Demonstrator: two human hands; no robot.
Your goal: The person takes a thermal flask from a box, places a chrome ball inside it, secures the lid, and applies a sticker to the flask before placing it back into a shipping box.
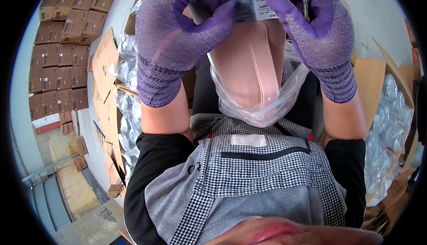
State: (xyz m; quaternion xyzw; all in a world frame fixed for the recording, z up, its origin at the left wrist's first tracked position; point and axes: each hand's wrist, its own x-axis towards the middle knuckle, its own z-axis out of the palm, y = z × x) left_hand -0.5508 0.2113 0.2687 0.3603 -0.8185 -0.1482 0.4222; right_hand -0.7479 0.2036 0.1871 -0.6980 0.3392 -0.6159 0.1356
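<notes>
A printed label [254, 6], part white and part grey-blue with a barcode, is stretched flat between my two hands. My left hand [171, 36], in a purple knitted glove, pinches its left end between thumb and fingers. Its right end is under the thumb of my right hand [322, 38], gloved the same way. A small dark metallic thing [306, 9] shows between the right fingers; its kind is unclear. Just below the label lies a smooth pink moulded piece [240, 60] with a raised lengthwise ridge, partly inside a clear plastic bag [260, 114] near my lap. The hands hide its upper sides.
Open cartons with clear-bagged items [128, 129] stand at my left, and more bagged items [387, 125] fill a cardboard box [370, 78] at my right. Brown cartons [58, 67] are stacked high at the far left. Loose cardboard lies at the lower right.
</notes>
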